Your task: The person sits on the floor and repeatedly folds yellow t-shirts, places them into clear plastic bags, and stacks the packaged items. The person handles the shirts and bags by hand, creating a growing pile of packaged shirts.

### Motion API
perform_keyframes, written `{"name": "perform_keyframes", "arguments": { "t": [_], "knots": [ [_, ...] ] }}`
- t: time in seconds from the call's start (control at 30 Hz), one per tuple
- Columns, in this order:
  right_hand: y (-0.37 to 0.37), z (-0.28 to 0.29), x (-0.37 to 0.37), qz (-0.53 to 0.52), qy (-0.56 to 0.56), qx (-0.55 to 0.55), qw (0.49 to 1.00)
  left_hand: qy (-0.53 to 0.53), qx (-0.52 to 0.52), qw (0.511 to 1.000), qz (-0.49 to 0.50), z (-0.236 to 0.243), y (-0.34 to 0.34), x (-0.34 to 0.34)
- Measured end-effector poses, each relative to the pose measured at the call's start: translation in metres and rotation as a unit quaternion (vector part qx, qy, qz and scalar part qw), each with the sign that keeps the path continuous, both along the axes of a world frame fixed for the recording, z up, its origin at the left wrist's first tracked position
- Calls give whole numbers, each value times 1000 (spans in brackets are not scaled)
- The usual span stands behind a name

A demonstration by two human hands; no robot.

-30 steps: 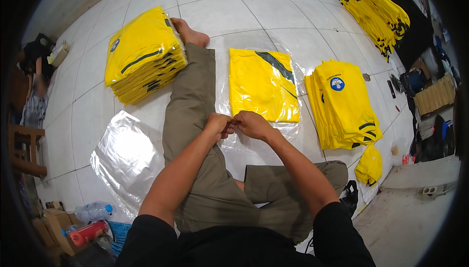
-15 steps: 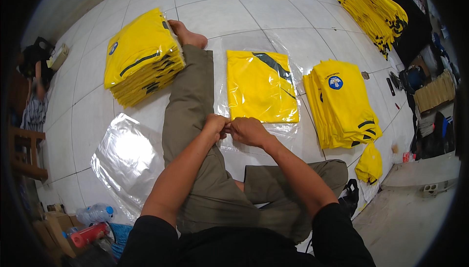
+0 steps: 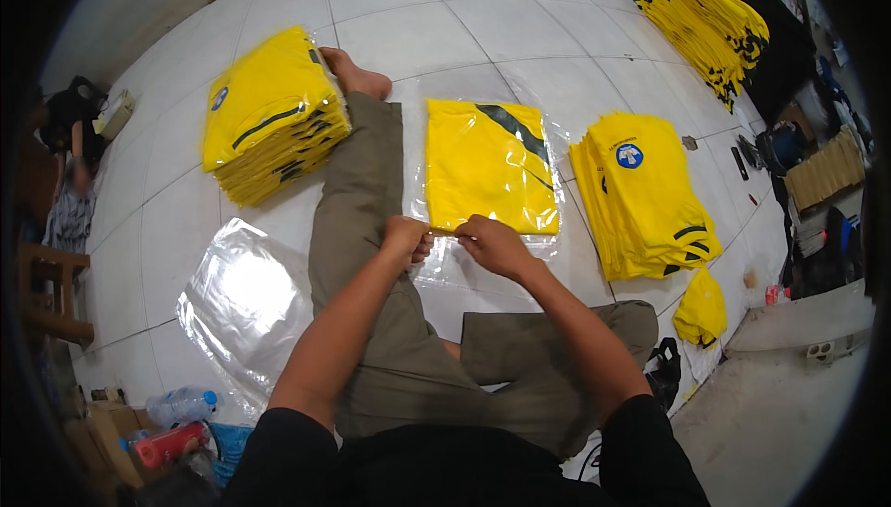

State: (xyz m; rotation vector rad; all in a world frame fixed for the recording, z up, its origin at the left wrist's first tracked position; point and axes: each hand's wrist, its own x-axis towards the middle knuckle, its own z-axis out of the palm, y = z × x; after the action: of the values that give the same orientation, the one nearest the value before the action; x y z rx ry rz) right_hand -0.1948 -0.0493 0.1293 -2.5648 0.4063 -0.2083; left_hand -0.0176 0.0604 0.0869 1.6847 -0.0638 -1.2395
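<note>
A folded yellow shirt [image 3: 492, 168] with dark stripes lies flat on the floor in front of me, inside a clear plastic bag [image 3: 445, 270]. My left hand [image 3: 406, 240] is closed at the bag's near left corner, beside my outstretched leg, and pinches the plastic. Just right of it, my right hand [image 3: 497, 247] has thumb and fingers pressed together on the near edge of the same bag, by the shirt's lower hem. A small gap separates the two hands. What lies between the fingertips is mostly hidden.
Bagged yellow shirts form a stack [image 3: 278, 117] at the left, by my foot. Unbagged folded shirts are piled [image 3: 640, 201] at the right, near a bunched yellow cloth [image 3: 701, 308]. Flat clear bags [image 3: 246, 303] lie left of my leg. More yellow garments [image 3: 710, 25] sit far right.
My hands, close together before, are now slightly apart. The right fingertips have shifted a little right and away from me along the bag's near edge. The view has tilted slightly.
</note>
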Motion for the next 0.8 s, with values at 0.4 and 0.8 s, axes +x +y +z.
{"name": "perform_keyframes", "arguments": {
  "t": [0.4,0.8],
  "knots": [
    [1,-38,58,36,32,44,998,-45,-39,997,41,-38,-6,0],
    [27,-7,52,61,100,-79,990,-14,0,996,83,-21,-14,-3]
  ]
}}
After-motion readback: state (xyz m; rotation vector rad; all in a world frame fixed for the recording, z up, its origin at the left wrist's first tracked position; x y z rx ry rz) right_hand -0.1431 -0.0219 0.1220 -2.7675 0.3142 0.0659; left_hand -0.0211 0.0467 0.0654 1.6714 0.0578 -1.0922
